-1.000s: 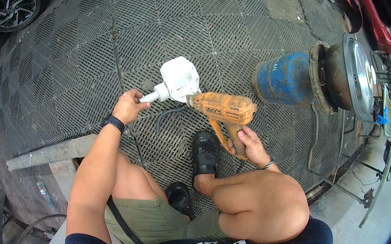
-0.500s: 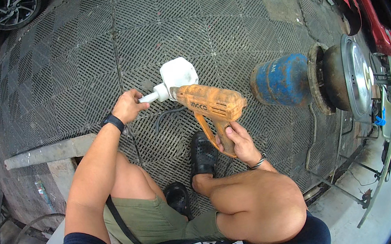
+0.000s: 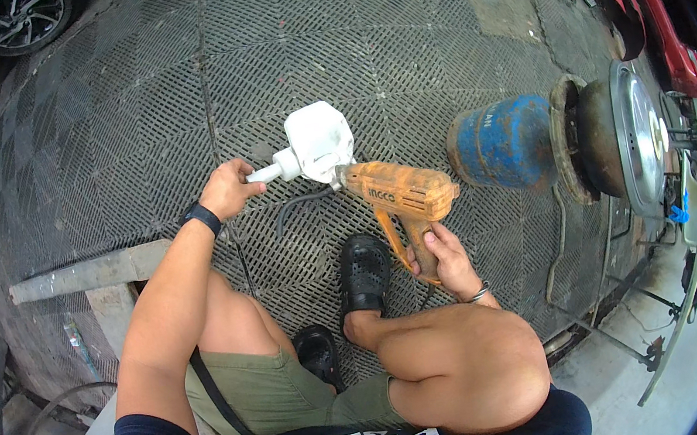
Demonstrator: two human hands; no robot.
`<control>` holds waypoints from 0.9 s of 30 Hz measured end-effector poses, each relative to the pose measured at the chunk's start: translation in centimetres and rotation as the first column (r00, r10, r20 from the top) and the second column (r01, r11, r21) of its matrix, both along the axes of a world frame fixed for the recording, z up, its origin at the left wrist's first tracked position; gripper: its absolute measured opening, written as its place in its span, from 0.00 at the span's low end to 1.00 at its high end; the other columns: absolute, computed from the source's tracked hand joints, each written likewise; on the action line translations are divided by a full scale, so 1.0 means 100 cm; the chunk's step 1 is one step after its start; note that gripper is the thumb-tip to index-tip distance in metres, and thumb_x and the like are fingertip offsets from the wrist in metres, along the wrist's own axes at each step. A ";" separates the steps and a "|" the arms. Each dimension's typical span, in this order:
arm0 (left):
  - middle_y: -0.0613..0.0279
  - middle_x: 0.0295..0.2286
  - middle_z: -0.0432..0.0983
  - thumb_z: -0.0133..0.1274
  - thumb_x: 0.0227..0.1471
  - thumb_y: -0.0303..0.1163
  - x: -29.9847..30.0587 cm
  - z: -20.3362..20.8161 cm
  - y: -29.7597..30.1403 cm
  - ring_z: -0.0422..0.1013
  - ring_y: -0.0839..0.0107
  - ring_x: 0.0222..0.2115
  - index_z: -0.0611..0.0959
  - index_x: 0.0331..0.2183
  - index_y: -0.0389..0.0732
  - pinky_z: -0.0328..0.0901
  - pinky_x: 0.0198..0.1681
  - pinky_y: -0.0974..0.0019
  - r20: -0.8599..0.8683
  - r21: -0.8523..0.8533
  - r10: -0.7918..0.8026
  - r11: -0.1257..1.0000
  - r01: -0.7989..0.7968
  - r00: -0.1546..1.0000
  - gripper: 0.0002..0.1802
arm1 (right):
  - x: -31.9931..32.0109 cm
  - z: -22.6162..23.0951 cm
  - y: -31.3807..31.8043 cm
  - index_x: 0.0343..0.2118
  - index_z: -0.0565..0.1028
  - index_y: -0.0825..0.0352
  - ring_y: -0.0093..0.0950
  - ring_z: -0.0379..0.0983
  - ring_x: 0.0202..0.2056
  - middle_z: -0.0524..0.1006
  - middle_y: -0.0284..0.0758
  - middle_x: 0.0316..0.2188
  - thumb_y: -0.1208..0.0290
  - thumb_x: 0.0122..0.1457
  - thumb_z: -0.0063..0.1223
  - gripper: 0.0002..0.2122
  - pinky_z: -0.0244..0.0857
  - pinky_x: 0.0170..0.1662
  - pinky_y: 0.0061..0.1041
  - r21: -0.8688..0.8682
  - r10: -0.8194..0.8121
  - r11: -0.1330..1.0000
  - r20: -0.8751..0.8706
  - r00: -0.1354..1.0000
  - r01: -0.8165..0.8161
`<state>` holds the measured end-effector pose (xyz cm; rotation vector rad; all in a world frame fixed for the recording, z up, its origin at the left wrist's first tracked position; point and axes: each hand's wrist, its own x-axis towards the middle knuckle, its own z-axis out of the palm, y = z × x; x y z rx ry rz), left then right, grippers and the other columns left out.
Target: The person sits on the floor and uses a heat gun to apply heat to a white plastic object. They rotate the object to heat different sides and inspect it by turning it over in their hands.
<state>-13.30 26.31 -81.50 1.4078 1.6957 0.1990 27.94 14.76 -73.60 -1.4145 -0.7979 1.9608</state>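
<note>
While the left hand [image 3: 229,191] pinches the thin tube [image 3: 265,175] of a white plastic piece [image 3: 318,138], the right hand [image 3: 449,261] holds the handle of a dirty orange heat gun [image 3: 398,192]. The left thumb and fingers press together on the end of the tube. The right fingers curl around the grip; I cannot tell if one squeezes a trigger. The white piece is out in front of the person, over the grid floor mat [image 3: 136,140]. The gun's metal tip is right by the lower edge of the wide part, but I cannot tell if they touch.

So the work looks like it is in the middle, not over. Done: both things are in hand, and the tip is lined up with the piece. The wide part looks bent and wavy near the tip, though I cannot tell what made it so. Left: nothing is put down yet, and how much more the piece needs, I cannot see. Well apart, on the right, are a blue gas tank [image 3: 502,144] and a big pot [image 3: 607,139].
</note>
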 end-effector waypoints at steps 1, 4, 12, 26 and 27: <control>0.51 0.31 0.82 0.71 0.46 0.34 0.000 0.001 0.000 0.77 0.64 0.31 0.81 0.45 0.28 0.71 0.38 0.61 0.010 -0.008 0.014 1.000 -0.014 1.000 0.28 | 0.002 -0.002 0.002 0.60 0.65 0.71 0.22 0.72 0.27 0.75 0.35 0.32 0.55 0.71 0.45 0.24 0.69 0.32 0.23 0.009 -0.006 1.000 -0.003 1.000 0.006; 0.51 0.31 0.81 0.71 0.46 0.34 0.000 0.002 0.000 0.77 0.64 0.31 0.81 0.45 0.28 0.70 0.38 0.61 0.044 -0.033 0.038 0.999 -0.037 0.998 0.28 | 0.010 -0.005 0.009 0.61 0.65 0.71 0.22 0.72 0.26 0.76 0.35 0.31 0.53 0.71 0.45 0.26 0.69 0.31 0.22 0.031 0.000 1.000 0.036 0.999 -0.001; 0.52 0.29 0.81 0.71 0.46 0.35 0.002 0.001 0.002 0.76 0.65 0.29 0.81 0.44 0.28 0.70 0.36 0.61 -0.007 -0.007 -0.018 1.000 0.018 1.000 0.27 | 0.018 -0.012 0.033 0.62 0.64 0.72 0.23 0.72 0.25 0.75 0.35 0.29 0.53 0.71 0.45 0.27 0.69 0.31 0.23 0.128 -0.022 0.992 0.112 0.993 0.007; 0.49 0.31 0.82 0.70 0.47 0.33 0.006 0.004 0.001 0.78 0.63 0.31 0.81 0.44 0.28 0.71 0.38 0.61 0.013 -0.021 0.009 1.000 -0.009 1.000 0.26 | 0.023 -0.005 0.042 0.58 0.66 0.72 0.23 0.71 0.26 0.75 0.34 0.29 0.55 0.71 0.45 0.24 0.68 0.32 0.23 0.185 -0.011 0.983 0.131 0.991 -0.014; 0.49 0.31 0.82 0.71 0.47 0.34 0.005 0.004 0.002 0.78 0.63 0.31 0.81 0.44 0.28 0.71 0.38 0.61 0.002 -0.028 0.008 1.000 -0.008 1.000 0.26 | 0.024 -0.005 0.038 0.58 0.66 0.72 0.23 0.72 0.26 0.75 0.35 0.30 0.54 0.71 0.45 0.24 0.69 0.32 0.23 0.162 -0.006 0.987 0.125 0.992 -0.015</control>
